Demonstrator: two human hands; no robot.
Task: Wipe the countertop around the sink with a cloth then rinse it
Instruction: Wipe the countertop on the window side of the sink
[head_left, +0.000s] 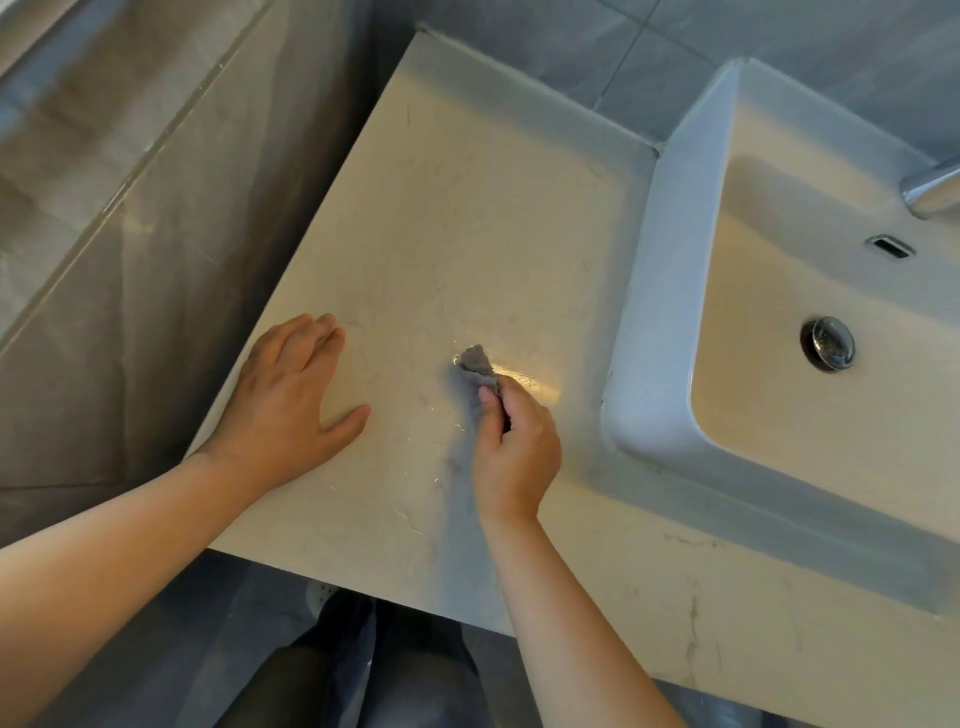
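A pale marble countertop stretches left of a white raised sink. My right hand grips a small crumpled grey cloth and holds its tip against the counter, a short way left of the sink's front corner. A shiny wet streak lies just right of the cloth. My left hand rests flat on the counter near its left edge, fingers straight and thumb spread.
The sink basin has a chrome drain plug, an overflow slot and a chrome faucet at the right edge. Grey tiled walls close in on the left and back. My legs show below the counter's front edge.
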